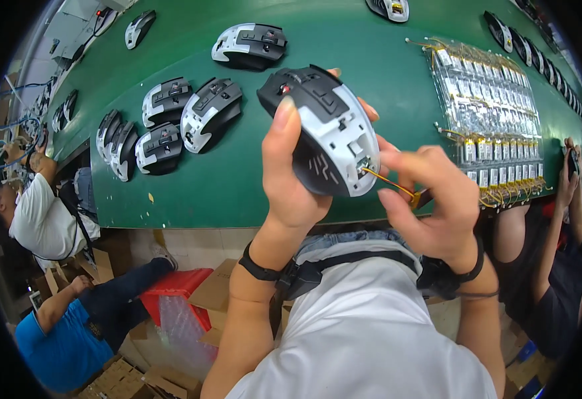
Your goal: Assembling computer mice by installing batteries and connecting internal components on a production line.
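Note:
My left hand (284,166) is wrapped round a black and light-grey computer mouse (327,113), tilted and raised above the green table, thumb on its near side. The grey rear part of the shell has open cutouts. From a small socket there, thin yellow and red wires (390,181) run to my right hand (440,199). Its thumb and fingers are closed about a small battery (421,198), mostly hidden, with an orange end where the wires join. Whether the wire's plug is fully seated in the socket I cannot tell.
Several similar mice (164,103) stand on the green table (191,193) to the left. A clear plastic tray (442,100) with rows of wired batteries lies at right. More mice (537,56) line the far right. Co-workers sit at both sides; a red bin (171,286) stands below.

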`<state>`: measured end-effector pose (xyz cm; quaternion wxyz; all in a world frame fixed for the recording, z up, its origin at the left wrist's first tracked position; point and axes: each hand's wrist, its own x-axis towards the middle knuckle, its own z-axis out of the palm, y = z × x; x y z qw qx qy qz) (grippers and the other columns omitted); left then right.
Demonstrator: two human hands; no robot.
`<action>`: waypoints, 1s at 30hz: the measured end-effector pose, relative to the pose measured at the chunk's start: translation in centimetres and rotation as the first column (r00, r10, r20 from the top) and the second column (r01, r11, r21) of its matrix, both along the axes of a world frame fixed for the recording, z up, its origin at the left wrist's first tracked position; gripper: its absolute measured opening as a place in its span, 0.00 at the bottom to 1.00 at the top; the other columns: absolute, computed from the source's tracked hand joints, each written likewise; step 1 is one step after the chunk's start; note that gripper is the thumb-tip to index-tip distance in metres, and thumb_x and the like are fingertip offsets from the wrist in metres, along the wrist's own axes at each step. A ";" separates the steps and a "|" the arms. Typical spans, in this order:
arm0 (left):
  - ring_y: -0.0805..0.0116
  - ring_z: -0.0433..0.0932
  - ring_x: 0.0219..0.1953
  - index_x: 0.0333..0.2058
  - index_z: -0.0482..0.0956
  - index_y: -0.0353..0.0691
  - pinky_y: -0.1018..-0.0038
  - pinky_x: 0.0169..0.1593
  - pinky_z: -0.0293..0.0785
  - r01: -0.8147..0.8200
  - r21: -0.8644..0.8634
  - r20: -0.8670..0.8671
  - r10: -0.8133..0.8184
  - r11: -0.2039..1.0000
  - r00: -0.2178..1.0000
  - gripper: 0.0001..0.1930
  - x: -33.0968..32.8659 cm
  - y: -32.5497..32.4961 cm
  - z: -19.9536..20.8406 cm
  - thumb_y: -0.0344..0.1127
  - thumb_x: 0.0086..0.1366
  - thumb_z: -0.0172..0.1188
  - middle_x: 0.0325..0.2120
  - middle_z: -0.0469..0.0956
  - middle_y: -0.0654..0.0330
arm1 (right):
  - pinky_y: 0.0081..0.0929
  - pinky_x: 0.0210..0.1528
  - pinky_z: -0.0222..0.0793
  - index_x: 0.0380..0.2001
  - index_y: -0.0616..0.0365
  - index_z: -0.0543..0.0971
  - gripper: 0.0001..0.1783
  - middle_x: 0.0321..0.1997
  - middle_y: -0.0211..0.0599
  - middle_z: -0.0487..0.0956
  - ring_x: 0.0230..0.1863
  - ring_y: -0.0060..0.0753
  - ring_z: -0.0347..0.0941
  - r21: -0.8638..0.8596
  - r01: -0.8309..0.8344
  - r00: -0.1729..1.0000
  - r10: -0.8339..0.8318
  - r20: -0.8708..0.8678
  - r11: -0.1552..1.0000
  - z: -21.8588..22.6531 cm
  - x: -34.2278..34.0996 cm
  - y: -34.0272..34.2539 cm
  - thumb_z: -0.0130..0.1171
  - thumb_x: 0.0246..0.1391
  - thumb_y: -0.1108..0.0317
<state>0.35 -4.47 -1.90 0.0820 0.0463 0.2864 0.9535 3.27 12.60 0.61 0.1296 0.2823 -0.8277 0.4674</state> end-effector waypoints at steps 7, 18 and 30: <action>0.45 0.81 0.35 0.60 0.59 0.32 0.58 0.36 0.81 -0.052 -0.044 0.026 0.054 0.998 0.998 0.41 0.4 0.2 -1.1 0.65 0.63 0.37 0.42 0.75 0.42 | 0.22 0.53 0.69 0.55 0.67 0.67 0.28 0.47 0.44 0.77 0.47 0.28 0.74 -0.716 0.343 0.771 0.253 0.584 0.608 -1.1 0.4 0.6 0.61 0.50 0.81; 0.52 0.80 0.36 0.61 0.57 0.36 0.60 0.39 0.79 -0.033 -0.010 0.011 0.033 0.999 0.999 0.37 0.3 1.2 -1.4 0.60 0.64 0.43 0.42 0.74 0.43 | 0.29 0.51 0.73 0.58 0.67 0.64 0.29 0.46 0.51 0.79 0.46 0.33 0.77 -0.886 0.362 0.691 0.556 0.463 0.289 -0.8 -1.5 -0.5 0.60 0.54 0.76; 0.53 0.78 0.40 0.53 0.68 0.35 0.61 0.40 0.78 -0.052 0.037 0.056 0.050 0.998 0.997 0.30 0.0 1.3 -1.1 0.57 0.68 0.38 0.42 0.74 0.45 | 0.27 0.28 0.65 0.31 0.58 0.83 0.19 0.27 0.30 0.75 0.28 0.33 0.66 0.018 0.250 0.872 -0.217 -0.439 0.968 -0.8 -2.1 -1.3 0.71 0.28 0.80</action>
